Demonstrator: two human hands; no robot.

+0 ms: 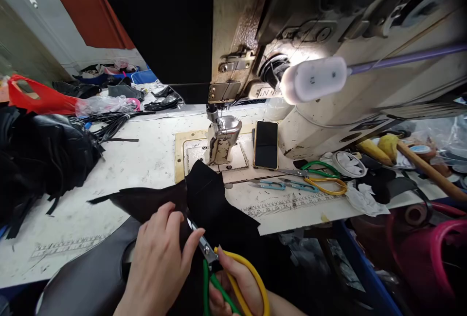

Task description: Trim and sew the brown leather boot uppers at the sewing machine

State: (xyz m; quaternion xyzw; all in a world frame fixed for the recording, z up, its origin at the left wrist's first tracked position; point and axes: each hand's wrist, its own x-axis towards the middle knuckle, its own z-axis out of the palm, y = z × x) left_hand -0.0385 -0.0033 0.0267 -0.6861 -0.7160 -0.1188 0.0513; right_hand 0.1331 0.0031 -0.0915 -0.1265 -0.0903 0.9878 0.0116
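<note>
My right hand (242, 277) is closed in the handles of a pair of scissors (207, 249), one loop yellow and the other green. Their blades point up and away, lying against the edge where dark brown leather (149, 201) meets a black fabric piece (211, 194). On the leather, just left of the blades, my left hand (156, 252) grips it with bent fingers, the thumb stretched towards the blades. The blade tips are partly covered by the material. A smooth grey-brown panel (87, 272) with a curved edge hangs over the table's front at lower left.
Behind the material stands a sewing machine post (223, 136), under a lit lamp (314, 80). A phone (266, 144), thread snips (268, 185) and a second pair of scissors (326, 184) lie to the right. Black leather pieces (54, 155) are heaped at left. A pink bucket (438, 243) stands lower right.
</note>
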